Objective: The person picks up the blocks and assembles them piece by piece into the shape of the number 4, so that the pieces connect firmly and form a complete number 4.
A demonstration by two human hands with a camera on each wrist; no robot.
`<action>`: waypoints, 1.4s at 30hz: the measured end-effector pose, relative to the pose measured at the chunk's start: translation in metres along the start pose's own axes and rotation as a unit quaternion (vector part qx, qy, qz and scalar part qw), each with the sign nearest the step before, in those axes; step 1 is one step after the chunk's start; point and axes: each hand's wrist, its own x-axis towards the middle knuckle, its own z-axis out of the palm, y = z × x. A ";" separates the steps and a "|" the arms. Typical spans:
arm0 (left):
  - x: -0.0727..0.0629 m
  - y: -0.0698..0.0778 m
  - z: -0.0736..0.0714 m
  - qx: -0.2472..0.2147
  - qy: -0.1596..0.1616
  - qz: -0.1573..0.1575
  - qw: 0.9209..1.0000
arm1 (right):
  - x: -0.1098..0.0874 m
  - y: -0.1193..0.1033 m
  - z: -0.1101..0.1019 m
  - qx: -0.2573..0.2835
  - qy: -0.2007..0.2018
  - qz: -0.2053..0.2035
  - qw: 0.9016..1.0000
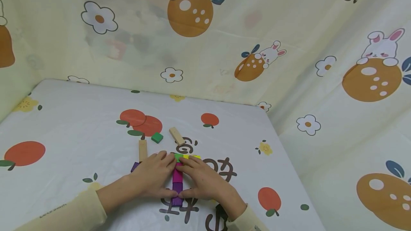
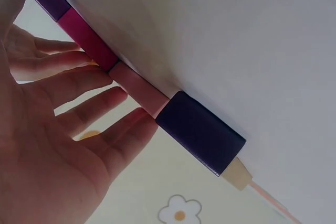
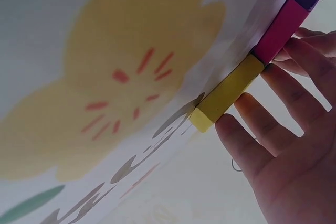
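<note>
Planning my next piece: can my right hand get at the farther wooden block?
Probably yes: the right hand need only lift over the yellow block; the farther wooden block lies uncovered.

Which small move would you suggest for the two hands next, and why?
I'd perhaps ease the left hand and right hand apart, since the magenta block and the purple block touching it already seem lined up end to end.

On my feed, the bench (image 1: 80, 124) is white and fruit-printed. On it I see a purple block (image 1: 177, 196) touching a magenta block (image 1: 177, 174), a bright green block (image 1: 178, 157) and a yellow block (image 3: 233, 90) beyond, plus a dark green block (image 1: 157, 138) between two pale wooden blocks (image 1: 177, 136).
</note>
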 end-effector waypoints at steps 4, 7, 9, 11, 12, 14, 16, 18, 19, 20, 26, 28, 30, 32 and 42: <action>0.001 0.000 0.001 0.003 -0.005 0.000 1.000 | 0.000 0.000 -0.001 -0.001 -0.003 -0.001 1.000; 0.001 -0.001 0.001 0.014 -0.004 0.004 1.000 | 0.001 -0.001 -0.003 -0.011 -0.003 -0.010 1.000; 0.002 -0.001 0.000 0.019 -0.005 0.005 1.000 | 0.002 -0.002 -0.006 -0.021 -0.002 -0.018 1.000; 0.001 -0.001 -0.001 0.017 -0.009 0.005 1.000 | 0.003 -0.003 -0.009 -0.028 -0.006 -0.020 0.999; 0.001 0.000 -0.001 0.014 -0.011 0.005 1.000 | 0.003 -0.004 -0.010 -0.029 -0.009 -0.019 0.999; 0.001 -0.001 -0.002 0.011 -0.010 0.006 1.000 | 0.005 -0.005 -0.012 -0.032 -0.011 -0.016 0.999; 0.000 -0.001 -0.003 0.009 -0.007 0.006 1.000 | 0.007 -0.006 -0.014 -0.035 -0.007 -0.013 0.999; 0.000 -0.001 -0.003 0.008 -0.002 0.006 1.000 | 0.010 -0.007 -0.016 -0.037 0.005 -0.013 0.999; 0.000 -0.001 -0.003 0.008 0.000 0.006 1.000 | 0.012 -0.007 -0.017 -0.038 0.012 -0.013 0.999; 0.000 -0.001 -0.003 0.007 0.000 0.005 1.000 | 0.014 -0.007 -0.018 -0.038 0.019 -0.012 0.999; 0.000 0.000 0.000 0.009 -0.004 0.003 1.000 | 0.022 0.000 -0.020 -0.030 0.049 0.008 0.998; 0.000 0.000 0.000 0.011 -0.003 0.003 1.000 | 0.025 0.003 -0.019 -0.024 0.060 0.015 0.998; 0.000 0.000 0.001 0.011 -0.003 0.002 1.000 | 0.027 0.006 -0.019 -0.016 0.071 0.021 0.997; 0.000 0.000 0.000 0.009 -0.003 0.002 1.000 | 0.029 0.009 -0.018 -0.005 0.079 0.026 0.997; 0.000 0.000 0.001 0.014 -0.010 0.003 1.000 | 0.041 0.018 -0.021 0.021 0.093 0.039 0.995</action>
